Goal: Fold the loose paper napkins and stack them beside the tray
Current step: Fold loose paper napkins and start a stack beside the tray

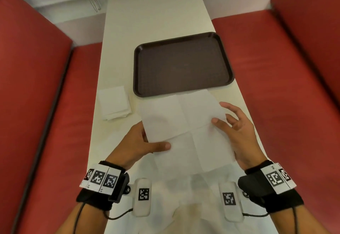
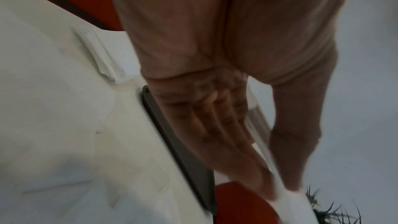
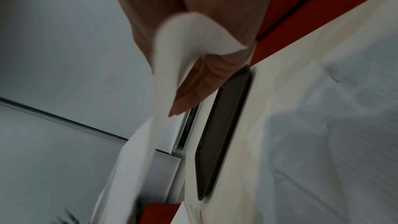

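Observation:
An unfolded white paper napkin (image 1: 185, 128) with cross creases is held up over the table, just in front of the dark brown tray (image 1: 182, 64). My left hand (image 1: 145, 141) pinches its left edge, thumb on top and fingers underneath. My right hand (image 1: 233, 125) pinches the right edge, thumb on top, the other fingers spread behind. In the right wrist view the napkin (image 3: 172, 60) curls over my thumb. A stack of folded napkins (image 1: 114, 103) lies left of the tray; its edges (image 2: 103, 57) show in the left wrist view. More loose napkins (image 1: 184, 197) lie under my wrists.
The narrow white table (image 1: 156, 18) runs away from me between red bench seats (image 1: 36, 105) on the left and right (image 1: 285, 86). The tray's rim (image 2: 178, 151) shows in the left wrist view, and the tray (image 3: 224, 125) in the right wrist view. A wall and window frame close the far end.

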